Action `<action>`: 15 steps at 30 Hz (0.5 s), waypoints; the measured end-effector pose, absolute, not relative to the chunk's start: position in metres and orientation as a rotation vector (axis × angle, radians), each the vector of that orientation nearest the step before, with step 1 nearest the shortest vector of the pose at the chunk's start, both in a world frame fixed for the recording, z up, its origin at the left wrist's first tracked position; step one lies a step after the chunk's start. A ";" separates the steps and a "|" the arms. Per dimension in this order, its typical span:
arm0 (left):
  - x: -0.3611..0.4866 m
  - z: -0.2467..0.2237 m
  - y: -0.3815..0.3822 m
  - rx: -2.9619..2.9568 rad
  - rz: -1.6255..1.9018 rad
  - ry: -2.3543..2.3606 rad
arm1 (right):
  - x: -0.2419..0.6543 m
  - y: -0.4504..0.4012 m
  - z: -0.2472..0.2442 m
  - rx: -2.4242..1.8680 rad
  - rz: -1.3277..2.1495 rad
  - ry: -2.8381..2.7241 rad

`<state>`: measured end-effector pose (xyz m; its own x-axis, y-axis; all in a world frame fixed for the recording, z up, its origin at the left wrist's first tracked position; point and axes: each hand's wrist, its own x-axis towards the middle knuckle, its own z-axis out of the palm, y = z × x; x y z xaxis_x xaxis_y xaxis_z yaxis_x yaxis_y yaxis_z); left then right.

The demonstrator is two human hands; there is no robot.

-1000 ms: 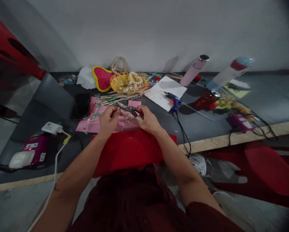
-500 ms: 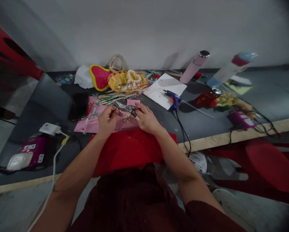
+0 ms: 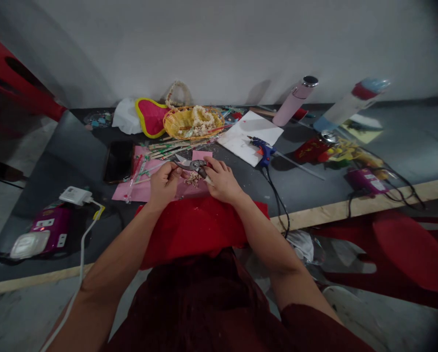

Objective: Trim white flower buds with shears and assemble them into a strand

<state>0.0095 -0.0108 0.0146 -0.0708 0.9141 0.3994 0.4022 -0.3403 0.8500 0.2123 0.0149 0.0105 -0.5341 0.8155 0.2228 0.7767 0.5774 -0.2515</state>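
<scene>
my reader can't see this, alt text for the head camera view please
A right hand holds open pruning shears beside a left hand, over a small pile of bits on pink paper. Behind are a yellow wicker basket and a blue glue gun.

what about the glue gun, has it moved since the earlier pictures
No, not in any direction. The glue gun lies across the same edge of the white sheet; both shifted slightly together in the picture, as the camera moved.

On the tabletop (image 3: 248, 190), the phone (image 3: 120, 162) lies left of the sticks (image 3: 173, 146); the basket (image 3: 175, 123) sits behind them, the glue gun (image 3: 264, 150) to the right.
</scene>
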 end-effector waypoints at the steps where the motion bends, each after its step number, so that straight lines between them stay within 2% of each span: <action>1: 0.010 0.015 -0.011 1.732 1.407 1.416 | 0.212 0.015 0.010 -1.298 0.180 -2.492; 15: 0.011 0.015 -0.011 1.758 1.410 1.417 | 0.211 0.013 0.011 -1.284 0.178 -2.472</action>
<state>0.0112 -0.0108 0.0146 -0.0638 0.9077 0.4148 0.4190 -0.3528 0.8366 0.2110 0.0133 0.0107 -0.5291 0.8119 0.2469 0.7682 0.5818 -0.2671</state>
